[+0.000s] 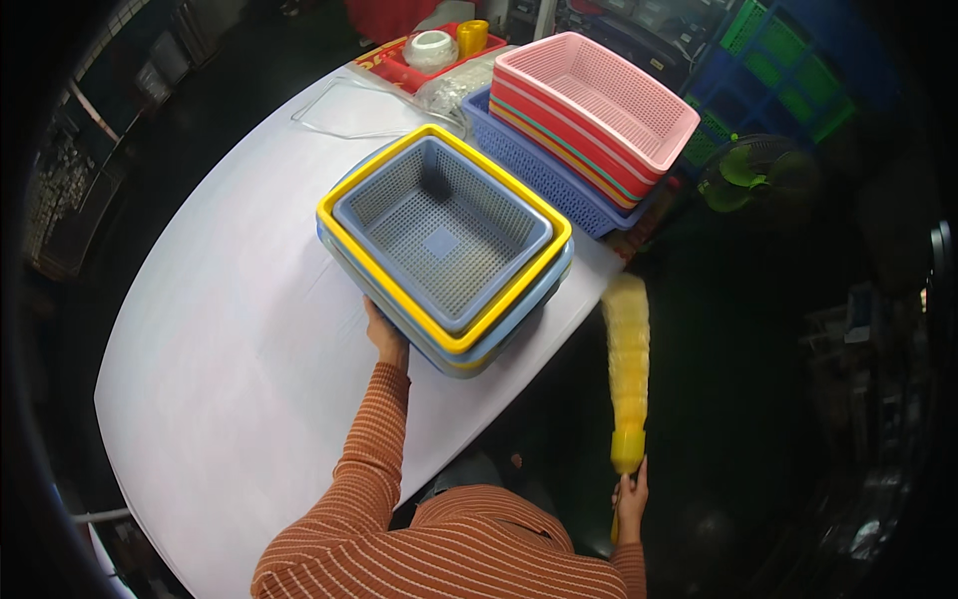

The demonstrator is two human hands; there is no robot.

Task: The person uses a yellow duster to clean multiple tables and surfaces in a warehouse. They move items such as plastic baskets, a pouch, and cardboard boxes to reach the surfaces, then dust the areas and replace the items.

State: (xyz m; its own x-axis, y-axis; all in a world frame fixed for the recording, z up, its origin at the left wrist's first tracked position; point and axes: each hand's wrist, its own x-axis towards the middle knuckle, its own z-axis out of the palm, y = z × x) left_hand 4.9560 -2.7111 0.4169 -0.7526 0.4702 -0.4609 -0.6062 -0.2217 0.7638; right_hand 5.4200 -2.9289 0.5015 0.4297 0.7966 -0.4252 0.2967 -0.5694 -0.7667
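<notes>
A nested stack of perforated plastic baskets (444, 245), grey-blue inside a yellow one with pale blue ones beneath, sits near the right edge of a white counter (230, 329). The person's left hand (384, 334) presses against the stack's near left side, its fingers mostly hidden behind the rim, so how far they spread cannot be told. The right hand (632, 497) is well apart, off the counter's edge over the dark floor, its fingers wrapped around the handle of a fluffy yellow duster (627, 364) that points upward, blurred. Behind the nested stack stands a second pile of mesh baskets (594, 115), pink on top, then red and striped ones, in a blue one. At the counter's far end lies a red tray (394, 68) carrying a white bowl (431, 48) and a yellow cup (472, 36).
</notes>
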